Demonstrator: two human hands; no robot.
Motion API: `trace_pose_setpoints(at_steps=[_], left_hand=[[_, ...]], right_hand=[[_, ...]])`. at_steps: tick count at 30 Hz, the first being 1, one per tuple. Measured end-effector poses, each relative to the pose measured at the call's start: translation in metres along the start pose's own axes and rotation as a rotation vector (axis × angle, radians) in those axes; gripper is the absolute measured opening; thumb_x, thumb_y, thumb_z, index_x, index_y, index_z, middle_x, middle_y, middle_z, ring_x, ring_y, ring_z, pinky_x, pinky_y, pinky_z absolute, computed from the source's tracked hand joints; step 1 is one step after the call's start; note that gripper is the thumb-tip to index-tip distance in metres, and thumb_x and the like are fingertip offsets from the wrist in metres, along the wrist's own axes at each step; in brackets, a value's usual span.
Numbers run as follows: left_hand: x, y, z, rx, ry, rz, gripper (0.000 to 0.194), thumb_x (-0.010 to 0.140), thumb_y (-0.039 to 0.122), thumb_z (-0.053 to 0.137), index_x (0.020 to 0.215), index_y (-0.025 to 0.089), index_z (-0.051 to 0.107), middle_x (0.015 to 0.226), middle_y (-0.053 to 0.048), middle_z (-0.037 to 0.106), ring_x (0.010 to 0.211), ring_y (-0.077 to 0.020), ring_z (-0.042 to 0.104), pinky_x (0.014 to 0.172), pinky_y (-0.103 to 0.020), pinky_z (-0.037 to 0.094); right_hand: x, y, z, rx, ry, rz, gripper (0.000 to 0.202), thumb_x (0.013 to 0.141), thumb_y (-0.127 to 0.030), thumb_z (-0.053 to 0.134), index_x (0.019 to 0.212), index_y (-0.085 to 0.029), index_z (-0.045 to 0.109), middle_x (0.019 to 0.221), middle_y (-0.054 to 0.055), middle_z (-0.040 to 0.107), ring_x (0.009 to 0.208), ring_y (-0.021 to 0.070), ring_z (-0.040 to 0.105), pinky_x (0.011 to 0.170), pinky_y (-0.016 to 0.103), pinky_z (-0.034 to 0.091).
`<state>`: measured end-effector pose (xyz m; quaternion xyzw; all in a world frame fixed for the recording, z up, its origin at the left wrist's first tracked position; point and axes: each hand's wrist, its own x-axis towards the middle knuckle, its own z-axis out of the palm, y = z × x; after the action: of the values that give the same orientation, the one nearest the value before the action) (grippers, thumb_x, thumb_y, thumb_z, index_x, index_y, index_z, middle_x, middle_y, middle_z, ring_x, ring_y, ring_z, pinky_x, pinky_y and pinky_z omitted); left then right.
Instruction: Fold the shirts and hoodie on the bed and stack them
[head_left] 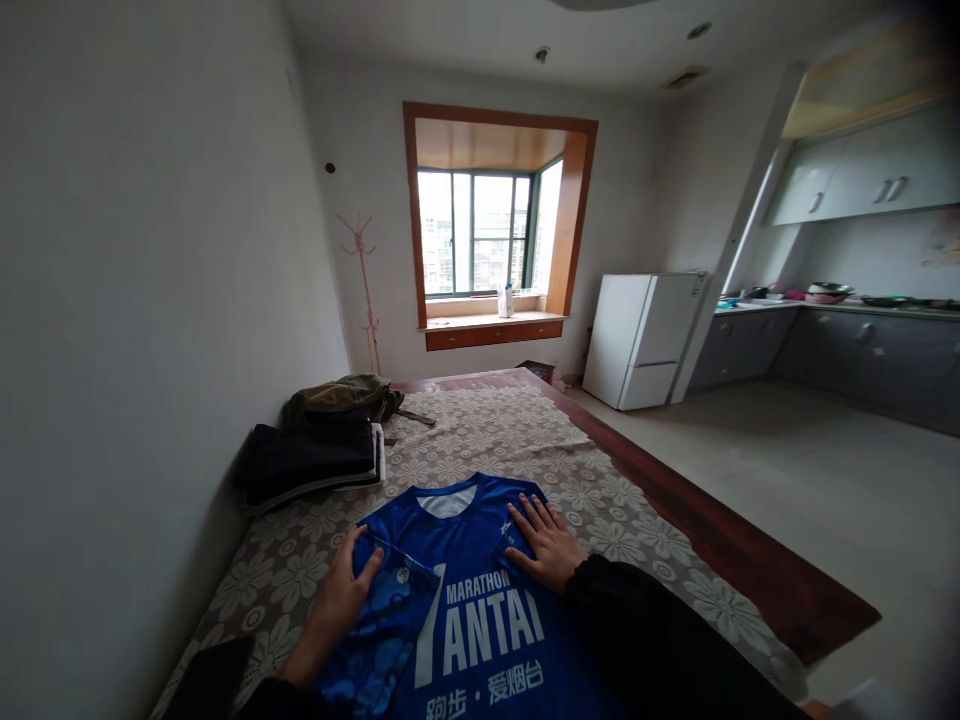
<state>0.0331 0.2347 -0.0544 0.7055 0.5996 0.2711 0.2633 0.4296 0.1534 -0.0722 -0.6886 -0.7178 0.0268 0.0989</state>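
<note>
A blue short-sleeved T-shirt [480,560] lies front up before me, its neck pointing away and white "MARATHON YANTAI" lettering across the chest. Its left-side sleeve is folded inward over the front. My left hand [341,595] rests at that folded edge near the shoulder, thumb apart from the fingers and touching the fabric. Flat on the opposite shoulder, beside a small white logo, is my right hand [546,545] with its fingers spread. The shirt's lower part runs out of view at the bottom.
A floral lace cloth [600,500] covers the dark red wooden surface [720,540] under the shirt. Folded dark clothes [311,465] and an olive backpack [341,398] lie by the left wall. Farther off are a pink coat stand [365,275], a white fridge [637,335] and kitchen cabinets [862,350].
</note>
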Motion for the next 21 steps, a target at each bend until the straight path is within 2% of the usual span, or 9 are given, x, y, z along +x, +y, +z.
trace_pose_setpoints(at_steps=[4,6,9,12,15,17,21], left_hand=[[0.008,-0.004,-0.017,0.108,-0.110,0.027,0.055,0.090,0.044,0.050,0.138,0.017,0.053,0.143,-0.015,0.063,0.136,-0.0299,0.056,0.113,-0.045,0.045],[0.013,-0.002,-0.024,0.188,-0.105,0.070,0.048,0.089,0.037,0.052,0.132,0.017,0.058,0.139,-0.014,0.066,0.133,-0.0288,0.058,0.114,-0.043,0.043],[0.027,0.004,-0.032,0.215,-0.055,0.056,0.039,0.091,0.027,0.047,0.125,0.017,0.062,0.127,-0.012,0.073,0.121,-0.0239,0.066,0.105,-0.035,0.048],[0.046,0.009,-0.035,0.226,-0.007,-0.002,0.032,0.091,0.025,0.047,0.115,0.017,0.066,0.111,-0.012,0.077,0.108,-0.0243,0.072,0.093,-0.033,0.053],[0.061,0.012,-0.035,0.233,-0.010,-0.024,0.019,0.086,0.026,0.057,0.096,0.018,0.070,0.098,-0.010,0.079,0.099,-0.0255,0.074,0.084,-0.031,0.053],[0.066,0.013,-0.035,0.228,-0.028,-0.018,0.012,0.082,0.026,0.062,0.086,0.019,0.070,0.090,-0.008,0.080,0.094,-0.0245,0.074,0.080,-0.029,0.053],[0.072,0.011,-0.035,0.222,-0.017,-0.008,0.010,0.084,0.024,0.060,0.085,0.020,0.069,0.092,-0.006,0.079,0.093,-0.0225,0.073,0.082,-0.028,0.052]], right_hand=[[0.003,0.003,-0.003,0.020,-0.062,-0.005,0.091,0.090,-0.081,0.036,0.161,-0.025,0.031,0.170,0.010,0.021,0.157,0.0347,0.014,0.126,0.055,0.013],[0.011,0.009,-0.010,0.050,-0.088,-0.023,0.090,0.087,-0.079,0.047,0.159,-0.027,0.035,0.168,0.010,0.028,0.155,0.0370,0.022,0.124,0.056,0.020],[0.035,0.023,-0.025,0.098,0.028,0.040,0.069,0.092,-0.060,0.051,0.153,-0.028,0.047,0.157,0.008,0.049,0.143,0.0322,0.045,0.117,0.048,0.037],[0.060,0.037,-0.038,0.104,0.148,0.186,0.050,0.095,-0.040,0.047,0.139,-0.022,0.062,0.135,0.013,0.066,0.126,0.0296,0.060,0.107,0.043,0.045],[0.077,0.047,-0.040,0.107,0.131,0.238,0.036,0.089,-0.036,0.055,0.114,-0.019,0.074,0.113,0.013,0.073,0.108,0.0287,0.067,0.096,0.041,0.050],[0.082,0.052,-0.037,0.128,0.115,0.238,0.025,0.086,-0.032,0.059,0.101,-0.021,0.075,0.105,0.009,0.075,0.100,0.0253,0.069,0.090,0.036,0.052],[0.086,0.060,-0.031,0.193,0.105,0.209,0.020,0.088,-0.028,0.057,0.098,-0.022,0.074,0.100,0.006,0.076,0.094,0.0206,0.070,0.085,0.031,0.052]])
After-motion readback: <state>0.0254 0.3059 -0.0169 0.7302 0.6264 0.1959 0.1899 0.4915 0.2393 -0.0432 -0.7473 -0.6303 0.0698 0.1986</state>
